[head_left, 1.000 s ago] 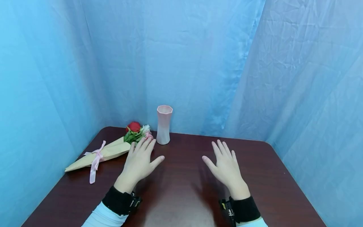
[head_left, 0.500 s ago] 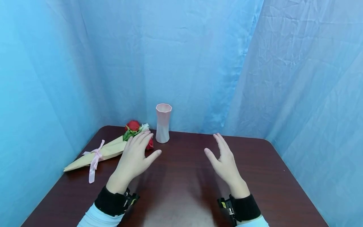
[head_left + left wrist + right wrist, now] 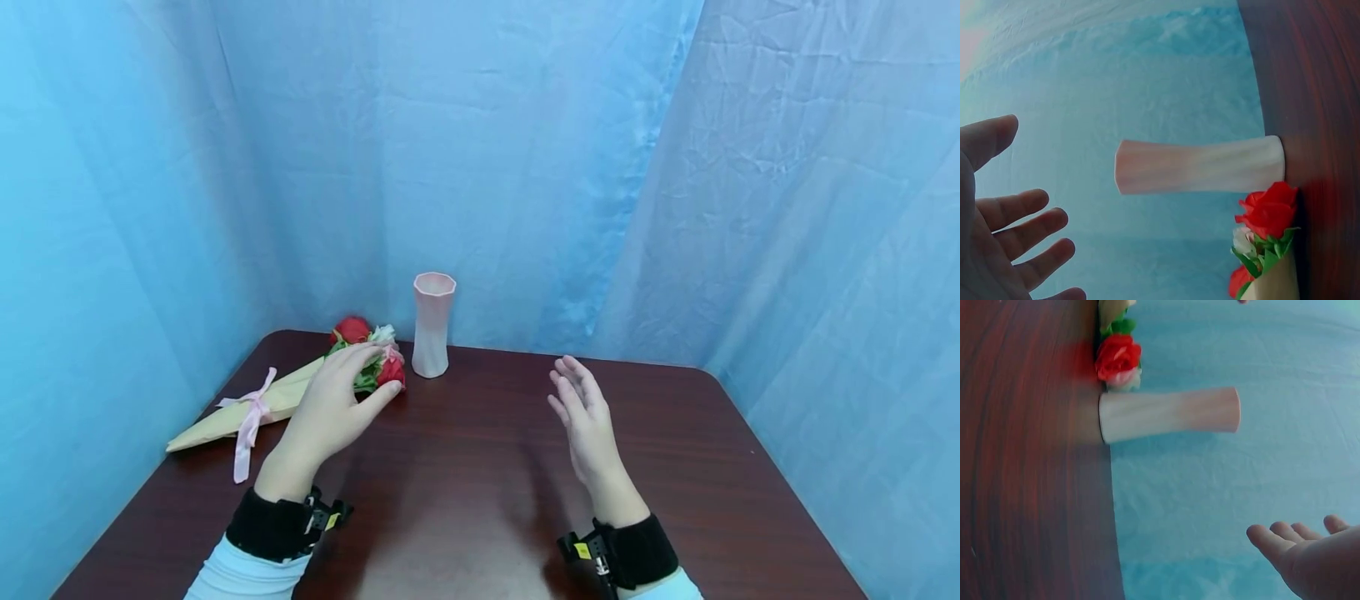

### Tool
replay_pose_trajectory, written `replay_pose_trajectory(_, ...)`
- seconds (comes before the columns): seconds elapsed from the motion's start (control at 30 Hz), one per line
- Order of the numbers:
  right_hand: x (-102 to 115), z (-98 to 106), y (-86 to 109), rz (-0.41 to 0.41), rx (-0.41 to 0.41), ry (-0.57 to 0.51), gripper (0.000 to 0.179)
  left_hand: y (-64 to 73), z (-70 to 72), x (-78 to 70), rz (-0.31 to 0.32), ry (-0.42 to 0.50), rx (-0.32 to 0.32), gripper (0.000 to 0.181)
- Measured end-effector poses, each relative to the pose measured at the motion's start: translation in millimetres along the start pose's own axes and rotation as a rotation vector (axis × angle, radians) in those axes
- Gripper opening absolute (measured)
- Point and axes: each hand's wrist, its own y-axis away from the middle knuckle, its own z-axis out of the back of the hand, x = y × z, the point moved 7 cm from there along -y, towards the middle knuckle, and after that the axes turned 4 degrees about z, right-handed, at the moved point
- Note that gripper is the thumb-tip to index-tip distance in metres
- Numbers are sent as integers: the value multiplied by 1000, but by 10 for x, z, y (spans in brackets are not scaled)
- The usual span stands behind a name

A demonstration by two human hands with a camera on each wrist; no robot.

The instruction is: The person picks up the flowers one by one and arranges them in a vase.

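Note:
A bouquet in cream paper (image 3: 288,396), tied with a pink ribbon (image 3: 253,415), lies at the table's left side. Its red, white and pink flowers (image 3: 392,371) point toward a pale pink and white vase (image 3: 432,333), which stands upright near the back edge. In the head view my left hand (image 3: 330,408) hovers over the bouquet and hides part of it; its fingers are apart from the flowers in the left wrist view and hold nothing. Farther right, my right hand (image 3: 588,421) is raised above the table with loosely bent fingers, holding nothing.
The dark brown wooden table (image 3: 465,500) has rounded back corners. Light blue curtains (image 3: 487,167) hang behind it and along both sides. Each wrist wears a black band (image 3: 637,554) with a small device.
My left hand has drawn back and left, uncovering more of the flowers. The right hand has turned, its palm now facing more inward. Bouquet and vase stay in place.

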Motion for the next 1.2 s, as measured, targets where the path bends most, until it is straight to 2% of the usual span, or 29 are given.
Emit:
replay_pose_trajectory(0.2,-75,-126,31,-88,1,-273,60,-5,22,163,80,23,34,62)
replay_pose_trajectory(0.43,-186,-293,44,-181,31,-448,61,-19,30,409,170,5,77,65)
replay_pose_trajectory(0.93,-459,-668,8,-312,76,-544,67,1,22,902,289,-46,122,68)
replay_pose_trajectory(1.2,-616,-894,-6,-377,103,-567,72,50,-7,1174,344,-37,167,70)
